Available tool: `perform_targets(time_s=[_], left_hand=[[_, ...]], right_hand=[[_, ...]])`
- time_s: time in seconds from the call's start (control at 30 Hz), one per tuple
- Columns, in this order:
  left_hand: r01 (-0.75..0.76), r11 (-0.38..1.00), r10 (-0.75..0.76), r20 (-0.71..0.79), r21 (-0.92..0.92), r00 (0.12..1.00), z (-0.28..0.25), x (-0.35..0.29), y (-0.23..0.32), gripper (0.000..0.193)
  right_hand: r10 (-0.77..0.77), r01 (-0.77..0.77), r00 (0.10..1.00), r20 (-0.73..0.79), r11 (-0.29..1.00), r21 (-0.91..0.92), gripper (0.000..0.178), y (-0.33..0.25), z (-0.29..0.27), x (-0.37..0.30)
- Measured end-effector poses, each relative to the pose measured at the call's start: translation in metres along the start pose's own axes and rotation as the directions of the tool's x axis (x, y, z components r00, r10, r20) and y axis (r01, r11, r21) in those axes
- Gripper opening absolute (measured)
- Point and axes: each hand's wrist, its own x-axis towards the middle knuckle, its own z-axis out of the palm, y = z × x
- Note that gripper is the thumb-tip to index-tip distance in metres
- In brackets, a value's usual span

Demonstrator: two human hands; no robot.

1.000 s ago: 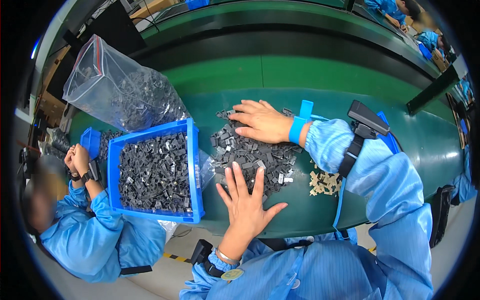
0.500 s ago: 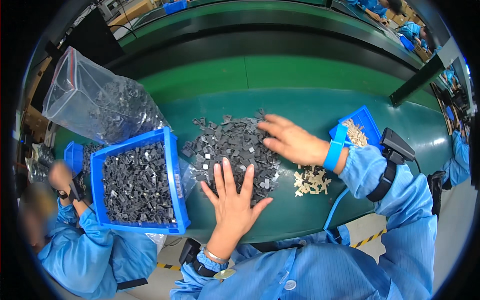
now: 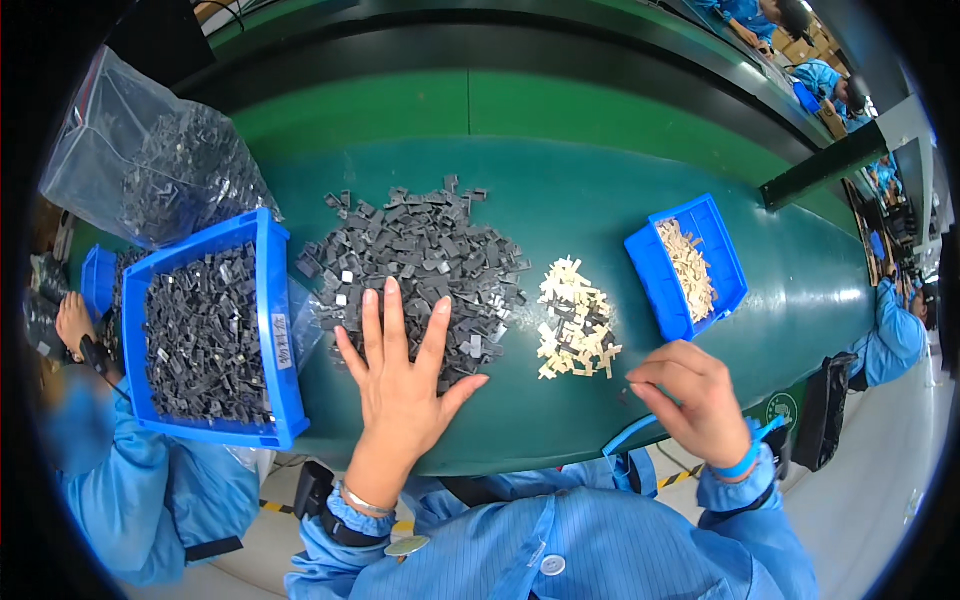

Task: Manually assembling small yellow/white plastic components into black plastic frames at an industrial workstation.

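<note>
My left hand [image 3: 400, 400] lies flat with fingers spread, its fingertips on the near edge of a heap of small dark grey plastic pieces [image 3: 420, 245]. A few white bits show among them. My right hand [image 3: 690, 395] hovers over the table's near side, thumb and forefinger brought together. Whatever may be between those fingertips is too small to make out. Just left of it, a small dark speck shows on the green table. Beyond the fingertips lies a smaller pile of cream-coloured pieces [image 3: 575, 340], with some dark ones mixed in.
A blue bin [image 3: 275, 330] full of dark pieces stands at left, before a clear plastic bag [image 3: 165, 170] of similar pieces. A small blue tray [image 3: 722, 245] holds cream pieces at right. A co-worker's hand [image 3: 75, 325] is at far left; a green post [image 3: 825, 165] rises at right.
My right hand has left the far right side of the dark heap and come nearer, to the right of the cream pile, its fingers drawn together. The whole view has shifted.
</note>
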Motion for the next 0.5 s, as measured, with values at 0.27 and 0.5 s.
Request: perform_targets(time_s=[0.27, 0.5], left_hand=[[0.038, 0.99, -0.036, -0.018, 0.139, 0.999, 0.005, 0.009, 0.01, 0.085], [0.005, 0.989, 0.012, -0.116, 0.146, 0.993, 0.01, 0.008, 0.009, 0.096]], right_hand=[[-0.055, 0.034, 0.986, -0.158, 0.99, -0.136, 0.017, 0.031, 0.036, -0.005], [0.117, -0.135, 0.975, -0.188, 0.987, -0.086, 0.022, 0.047, 0.028, -0.055]])
